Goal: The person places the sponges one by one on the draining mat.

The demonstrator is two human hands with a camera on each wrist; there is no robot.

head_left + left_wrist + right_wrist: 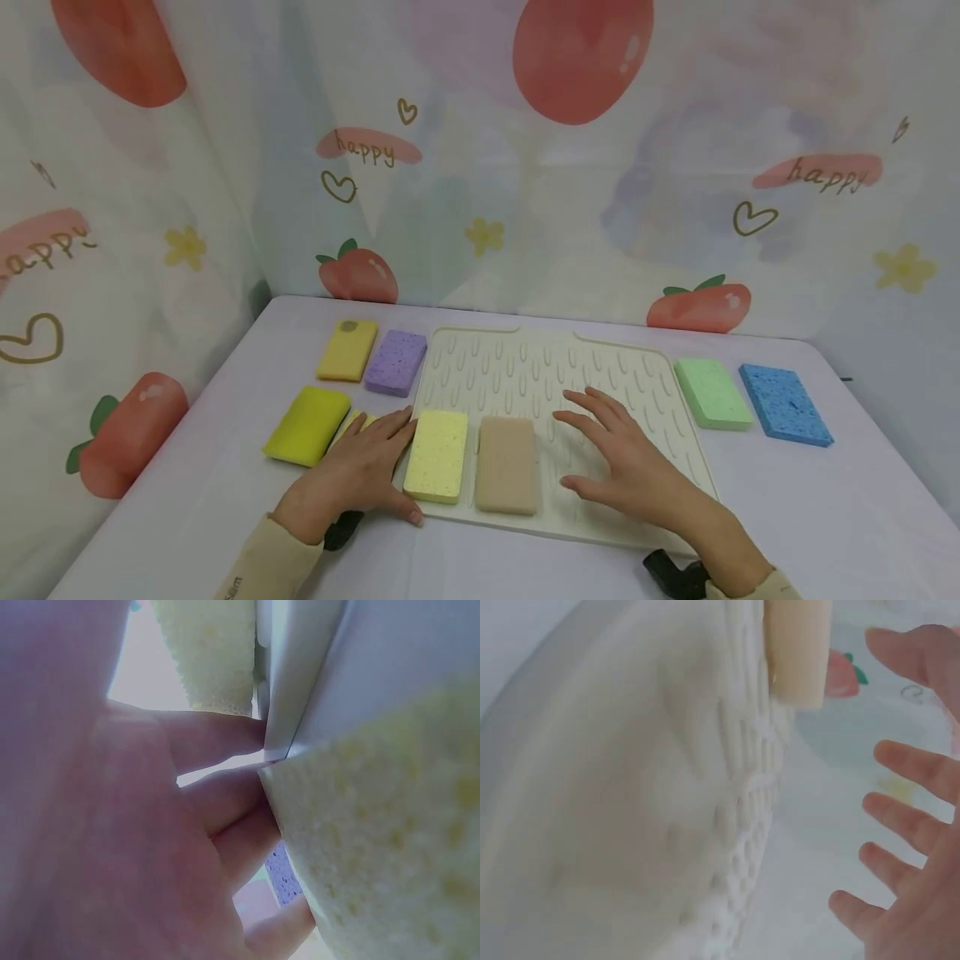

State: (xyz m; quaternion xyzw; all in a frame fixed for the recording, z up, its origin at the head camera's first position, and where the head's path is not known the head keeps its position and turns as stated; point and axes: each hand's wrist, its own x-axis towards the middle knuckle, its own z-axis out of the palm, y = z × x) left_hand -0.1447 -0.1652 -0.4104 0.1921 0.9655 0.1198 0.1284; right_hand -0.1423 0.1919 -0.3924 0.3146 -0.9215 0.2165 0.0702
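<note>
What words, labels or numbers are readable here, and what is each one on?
"happy": on the back cloth's left pink patch.
"happy": on the back cloth's right pink patch.
"appy": on the side cloth's pink patch, its start unclear at the picture's edge.
Lettering on the left sleeve: too small to read surely.
Sponges and mat: none visible.

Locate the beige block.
In the head view, the beige block lies on the mat by its near edge, right of the pale yellow sponge, left of the right hand.
</note>
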